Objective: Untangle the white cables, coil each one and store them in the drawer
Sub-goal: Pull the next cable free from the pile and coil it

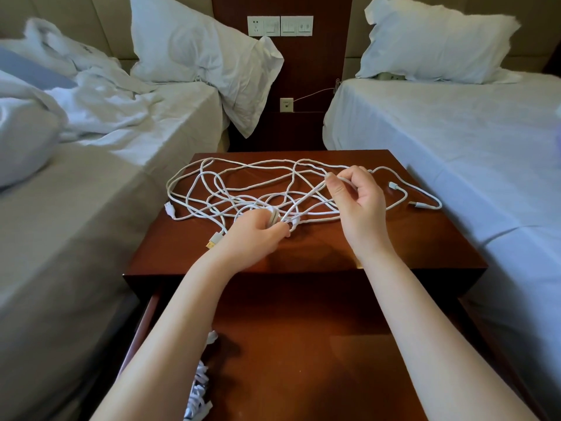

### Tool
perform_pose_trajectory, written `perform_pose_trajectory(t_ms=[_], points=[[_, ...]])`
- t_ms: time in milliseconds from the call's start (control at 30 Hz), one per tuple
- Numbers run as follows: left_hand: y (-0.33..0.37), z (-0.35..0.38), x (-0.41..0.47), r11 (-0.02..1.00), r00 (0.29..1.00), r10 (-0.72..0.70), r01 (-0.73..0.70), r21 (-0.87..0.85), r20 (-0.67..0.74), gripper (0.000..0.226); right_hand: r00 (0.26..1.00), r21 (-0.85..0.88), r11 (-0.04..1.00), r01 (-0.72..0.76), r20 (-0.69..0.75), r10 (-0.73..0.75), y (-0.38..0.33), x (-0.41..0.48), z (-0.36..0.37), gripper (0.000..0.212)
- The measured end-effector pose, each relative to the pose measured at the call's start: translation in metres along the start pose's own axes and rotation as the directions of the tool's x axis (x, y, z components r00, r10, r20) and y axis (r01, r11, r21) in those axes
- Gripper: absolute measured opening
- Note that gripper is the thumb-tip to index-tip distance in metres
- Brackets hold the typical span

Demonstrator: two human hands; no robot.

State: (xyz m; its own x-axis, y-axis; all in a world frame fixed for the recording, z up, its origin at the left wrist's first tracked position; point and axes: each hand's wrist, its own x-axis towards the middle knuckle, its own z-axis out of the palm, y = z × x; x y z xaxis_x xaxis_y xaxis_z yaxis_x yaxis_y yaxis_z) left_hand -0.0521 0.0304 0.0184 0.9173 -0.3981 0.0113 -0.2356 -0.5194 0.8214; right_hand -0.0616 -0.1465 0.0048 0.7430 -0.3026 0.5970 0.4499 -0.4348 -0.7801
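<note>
Here, left hand (256,237) clutching coil (273,218), right hand (359,197) pinching strand (312,192), cables (403,196) near right edge of nightstand (394,241).

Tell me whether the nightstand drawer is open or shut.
Open: the drawer is pulled out beneath the nightstand top, its floor exposed, with a white bundle lying inside at the left.

I see a bed (91,214) at nine o'clock under a rumpled duvet (91,98), another bed (455,138) at three, smooth-sheeted — a pillow (194,53) at eleven, a second pillow (434,41) at one, wall sockets (280,25) at twelve.
</note>
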Motion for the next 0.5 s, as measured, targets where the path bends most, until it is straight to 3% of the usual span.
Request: perform_pose_trajectory(t_ms=[100, 200, 300, 400, 500], points=[[0.0, 0.0, 0.0, 0.997, 0.999, 0.009, -0.011, 0.071, 0.032, 0.025, 1.0, 0.014, 1.0, 0.004, 0.005, -0.004, -0.003, 0.0, 0.001, 0.025], [0.008, 0.001, -0.005, 0.998, 0.989, 0.058, -0.061, 0.019, 0.136, 0.028, 1.0, 0.025, 1.0, -0.015, -0.02, 0.015, -0.003, -0.001, 0.003, 0.024], [0.016, -0.001, -0.01, 0.982, 0.953, 0.156, -0.122, -0.142, 0.26, 0.03, 0.999, 0.016, 0.999, -0.049, -0.023, 0.049, 0.003, 0.0, 0.0, 0.023], [0.023, -0.006, -0.016, 0.918, 0.859, 0.317, -0.172, -0.357, 0.402, 0.03, 0.999, -0.001, 1.0, -0.018, 0.051, 0.018, 0.009, -0.002, -0.001, 0.026], [0.026, -0.009, -0.016, 0.793, 0.795, 0.456, -0.16, -0.588, 0.399, 0.025, 0.982, -0.045, 0.996, 0.071, 0.178, -0.062, 0.008, -0.009, 0.007, 0.03]])
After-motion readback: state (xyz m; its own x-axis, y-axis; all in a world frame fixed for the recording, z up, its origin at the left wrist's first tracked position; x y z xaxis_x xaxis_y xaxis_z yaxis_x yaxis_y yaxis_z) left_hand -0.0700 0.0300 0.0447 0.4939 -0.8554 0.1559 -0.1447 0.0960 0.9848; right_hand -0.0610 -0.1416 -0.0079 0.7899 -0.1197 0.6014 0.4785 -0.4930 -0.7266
